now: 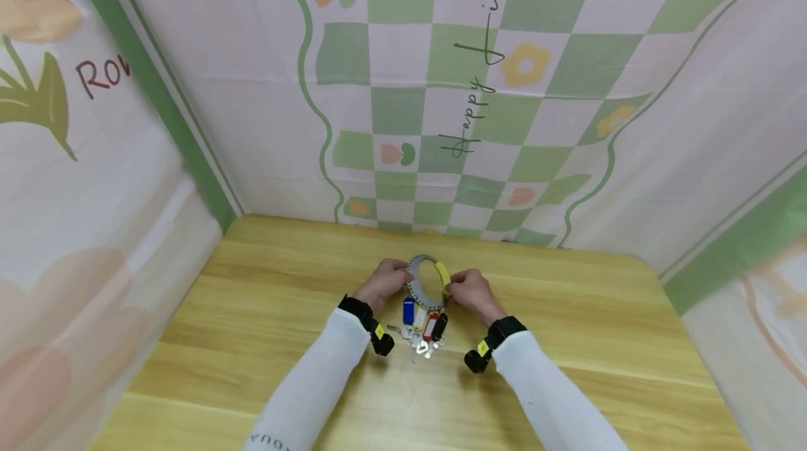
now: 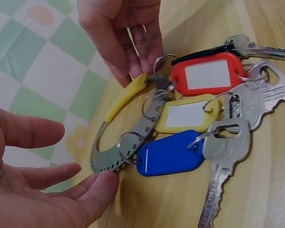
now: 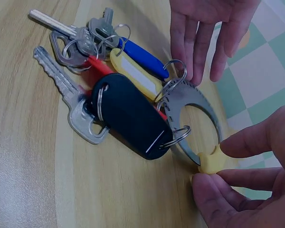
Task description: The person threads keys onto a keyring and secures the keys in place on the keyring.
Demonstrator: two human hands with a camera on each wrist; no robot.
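A grey metal key ring (image 1: 415, 288) with a row of small holes and a yellow sleeve (image 2: 126, 99) is between the two hands. Small split rings link it to a blue tag (image 2: 173, 154), a yellow tag (image 2: 173, 124), a red tag (image 2: 179, 85) and a black tag (image 3: 130, 116), each with metal keys (image 2: 223, 147). My right hand (image 1: 471, 291) pinches the yellow sleeve between thumb and fingers. On the opposite side, my left hand (image 1: 382, 283) has its fingers spread and fairly straight, fingertips right at the ring's perforated edge.
Everything lies on or over a wood-grain table (image 1: 284, 262). A patterned cloth wall (image 1: 403, 108) rises behind its far edge, with more cloth at both sides. Each wrist wears a black strap with a camera (image 1: 382, 340).
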